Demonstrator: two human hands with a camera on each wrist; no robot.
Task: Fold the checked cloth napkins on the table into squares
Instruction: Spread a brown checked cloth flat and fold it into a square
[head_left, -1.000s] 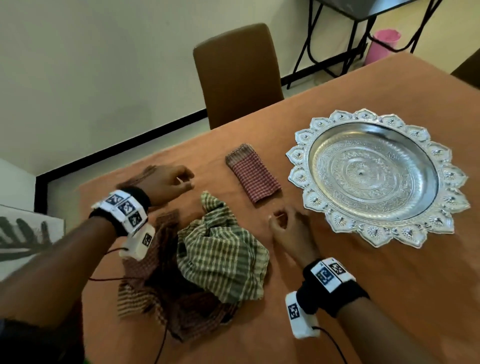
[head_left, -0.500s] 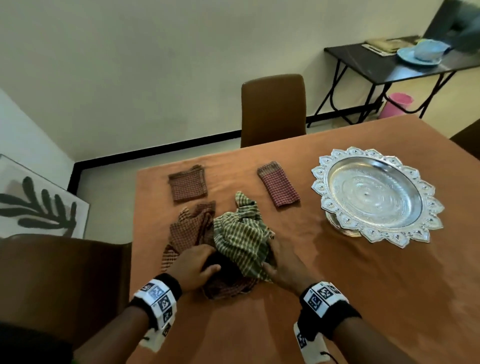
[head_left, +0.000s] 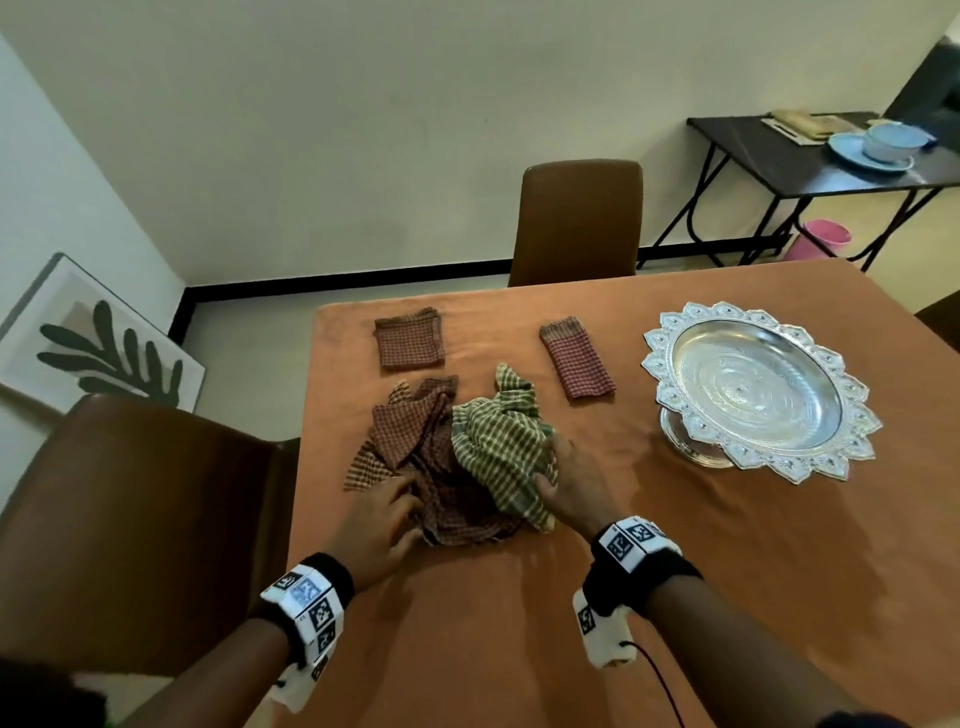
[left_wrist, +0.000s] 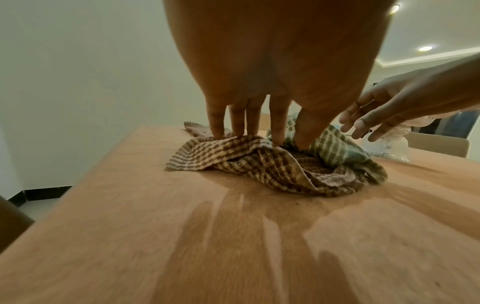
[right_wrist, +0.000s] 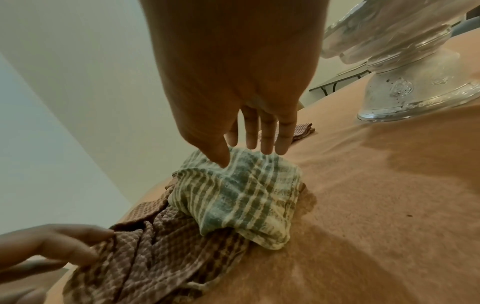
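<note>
A crumpled pile lies mid-table: a brown checked napkin (head_left: 415, 447) (left_wrist: 259, 162) (right_wrist: 155, 257) with a green checked napkin (head_left: 501, 441) (right_wrist: 239, 193) over its right side. My left hand (head_left: 410, 499) (left_wrist: 267, 139) rests on the brown napkin's near left part, its straight fingers (left_wrist: 218, 125) pressing down. My right hand (head_left: 550, 465) (right_wrist: 246, 158) is open at the green napkin's right edge, with the thumb touching the cloth and the fingers (right_wrist: 267, 139) just above it. Two folded brown napkins (head_left: 410, 343) (head_left: 576, 358) lie farther back.
An ornate silver pedestal tray (head_left: 758, 389) (right_wrist: 415, 82) stands to the right of the pile. The orange table (head_left: 675, 597) has brown chairs at its far side (head_left: 579, 218) and left side (head_left: 145, 519). A dark side table (head_left: 810, 171) with crockery stands by the wall.
Both hands have come back from the folded napkins to the crumpled pile, left onto the brown cloth and right onto the green one. The head view has pulled back.
</note>
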